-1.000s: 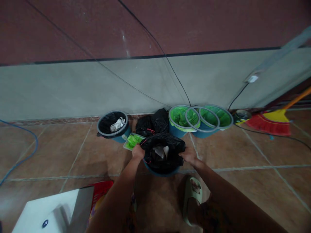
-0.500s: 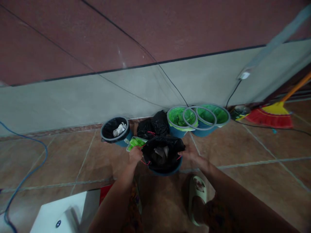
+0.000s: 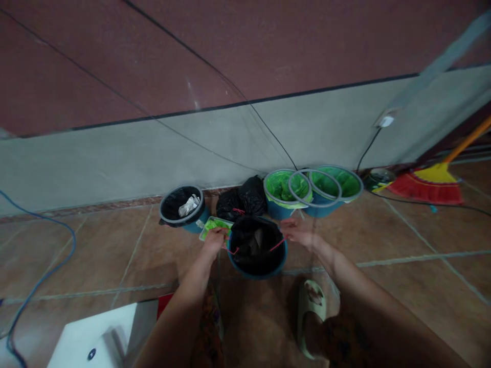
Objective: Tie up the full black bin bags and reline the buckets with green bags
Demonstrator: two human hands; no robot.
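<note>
A black trash bag (image 3: 245, 255) sits inside a blue trash bin (image 3: 260, 276) on the floor in front of me, with some pale waste down in it. At its left edge my left hand (image 3: 215, 240) is closed on the bag's red drawstring. On the other side my right hand (image 3: 298, 231) pinches the red drawstring (image 3: 278, 244), which stretches taut from the bag to my fingers. Behind the bin lie tied black bags (image 3: 251, 196) with a red tie. A small tray with green plastic (image 3: 211, 225) stands beside my left hand.
Another blue bin (image 3: 197, 221) with a black liner and crumpled paper is at the left. Green-lined bins (image 3: 284, 204) stand along the wall, with loose grey rings (image 3: 321, 205) on top. A red and yellow broom (image 3: 429, 184) leans at right. A blue cable (image 3: 57, 266) crosses the floor left.
The bag's mouth has narrowed and sunk lower into the bin. My right hand has moved slightly up, off the bag's edge, drawing the red string out.
</note>
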